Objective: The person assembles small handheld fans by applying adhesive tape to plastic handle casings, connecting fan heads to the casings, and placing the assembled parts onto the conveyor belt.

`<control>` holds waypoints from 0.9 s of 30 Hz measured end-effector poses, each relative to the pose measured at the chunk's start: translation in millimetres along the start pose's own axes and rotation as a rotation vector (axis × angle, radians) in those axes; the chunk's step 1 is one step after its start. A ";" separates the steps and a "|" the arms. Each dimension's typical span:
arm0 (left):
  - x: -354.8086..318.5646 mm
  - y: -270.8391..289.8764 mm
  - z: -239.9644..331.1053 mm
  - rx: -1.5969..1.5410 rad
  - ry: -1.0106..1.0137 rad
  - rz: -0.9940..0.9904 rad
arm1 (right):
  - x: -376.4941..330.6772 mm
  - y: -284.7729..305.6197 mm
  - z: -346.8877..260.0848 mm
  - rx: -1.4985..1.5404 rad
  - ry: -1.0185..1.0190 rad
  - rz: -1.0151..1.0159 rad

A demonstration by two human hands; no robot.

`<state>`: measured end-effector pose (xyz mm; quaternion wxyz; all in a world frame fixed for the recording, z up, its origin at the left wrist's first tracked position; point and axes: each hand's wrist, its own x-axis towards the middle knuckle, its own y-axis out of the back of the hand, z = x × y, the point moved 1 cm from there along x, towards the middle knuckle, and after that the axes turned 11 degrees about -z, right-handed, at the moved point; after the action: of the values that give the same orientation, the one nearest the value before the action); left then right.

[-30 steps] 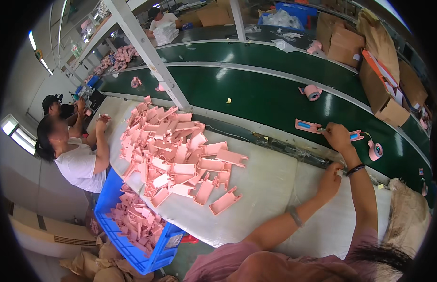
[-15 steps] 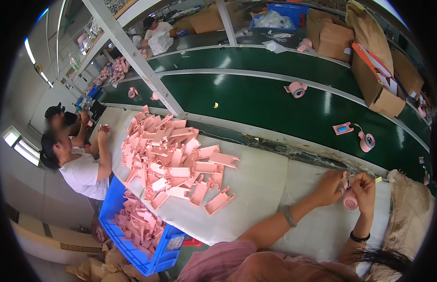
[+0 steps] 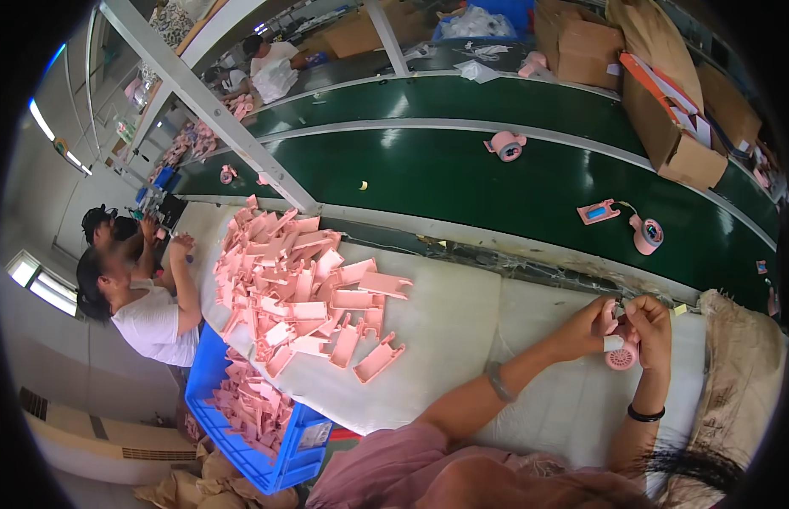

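Both hands meet at the right of the frame, just above the white padded table point(image 3: 462, 331) — close together, likely so the fingers can work on one small piece. The left hand point(image 3: 591, 327) curls shut around a small pink fan part point(image 3: 619, 355), its round grille showing below the fingers. The right hand point(image 3: 651, 327) pinches the same part from the other side. A heap of pink plastic shells point(image 3: 301, 288) lies well apart, centre-left.
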<state>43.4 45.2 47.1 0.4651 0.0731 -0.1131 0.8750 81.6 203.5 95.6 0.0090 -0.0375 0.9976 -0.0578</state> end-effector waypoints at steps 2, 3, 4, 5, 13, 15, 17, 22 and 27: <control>1.1 0.9 -1.1 -0.052 0.000 0.009 | 0.2 1.7 1.2 0.009 -0.020 -0.012; 0.8 1.6 -0.9 -0.101 -0.003 0.022 | -0.8 4.2 -0.8 -0.079 -0.042 -0.030; -0.5 3.4 -0.5 -0.103 -0.002 0.024 | -2.0 5.4 -3.0 -0.167 -0.064 -0.048; -3.0 6.2 1.1 -0.235 0.065 0.050 | -3.8 5.1 -4.7 -0.165 -0.069 -0.049; -0.1 14.0 -16.9 -0.344 0.337 0.346 | -13.3 -19.9 -9.1 -1.276 0.197 0.183; -4.0 20.9 -18.2 -0.291 0.322 0.375 | -1.0 -23.5 -3.8 -1.229 0.348 0.276; -3.0 19.8 -5.1 -0.338 0.330 0.456 | 5.3 -25.0 5.1 -1.129 0.417 0.323; -0.5 25.0 -6.1 -0.513 0.258 0.429 | 10.9 -25.0 7.7 -1.120 0.639 0.320; -1.5 17.9 -6.6 -0.521 0.281 0.441 | 7.7 -24.1 13.7 -1.114 0.673 0.264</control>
<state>29.2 36.1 38.1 0.2795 -0.1949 -0.2802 0.8975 76.1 177.5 84.6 -0.3166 0.1061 0.8229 0.4596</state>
